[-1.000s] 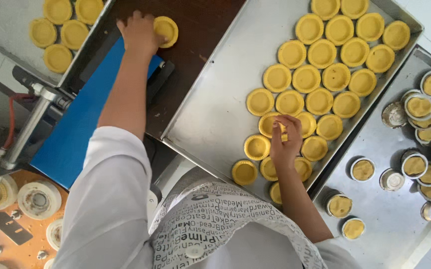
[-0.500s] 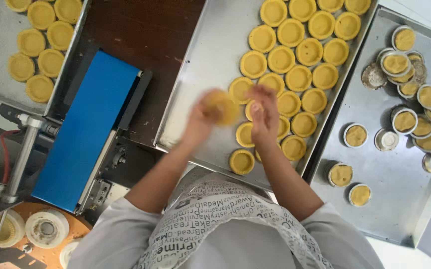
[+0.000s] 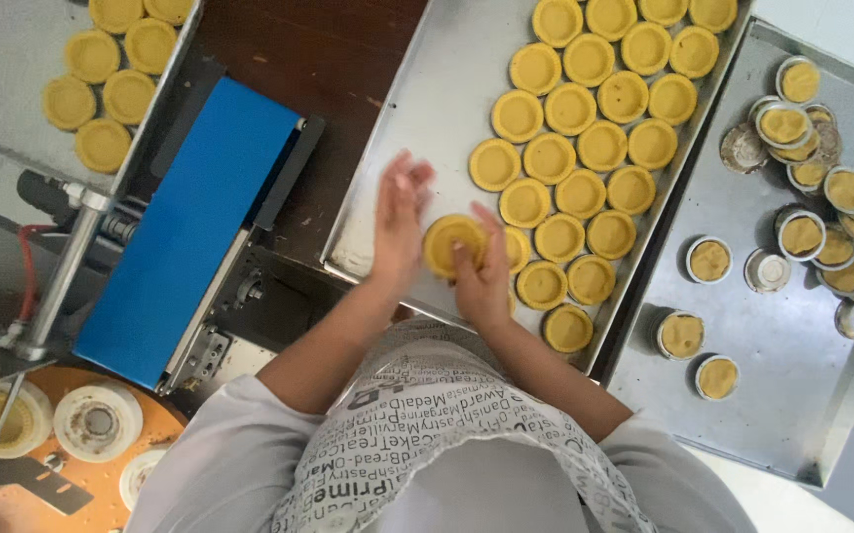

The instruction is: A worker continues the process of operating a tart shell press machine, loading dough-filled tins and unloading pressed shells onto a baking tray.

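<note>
I see the right hand (image 3: 483, 281) pinching a yellow tart shell (image 3: 451, 244) above the middle tray (image 3: 417, 118); the left hand (image 3: 399, 222), fingers spread, is raised just beside the shell.

I'm looking down at a bakery production line: steel trays (image 3: 417, 118) packed with rows of yellow tart shells (image 3: 585, 138) at twelve o'clock, foil moulds (image 3: 802, 237) at three, a blue conveyor belt (image 3: 190, 217) at nine.
</note>
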